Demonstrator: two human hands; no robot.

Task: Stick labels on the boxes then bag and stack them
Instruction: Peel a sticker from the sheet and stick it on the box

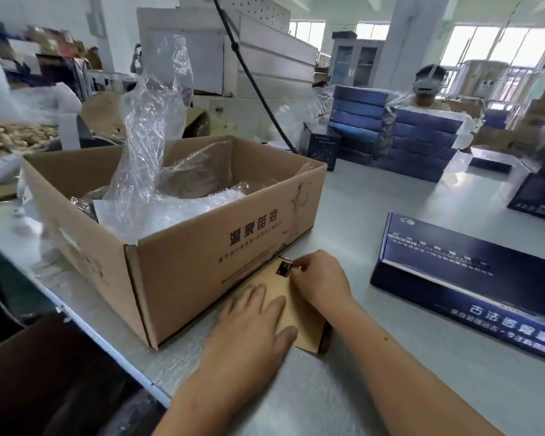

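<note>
While the left hand (252, 322) lies flat, fingers straight, pinning the tan label sheet (279, 286) against the foot of the cardboard carton (183, 247), the right hand (321, 278) pinches a small dark label (284, 267), probably to peel it. Right of the carton, the blue box (472, 278) waits on the grey table (359, 199); beyond the carton, stacked boxes (422, 143) fill the workshop.

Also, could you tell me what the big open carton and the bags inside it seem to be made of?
The carton looks like matte brown corrugated cardboard, its thick cut edges showing. The bags look like thin glossy clear plastic film: crinkled and see-through.
</note>
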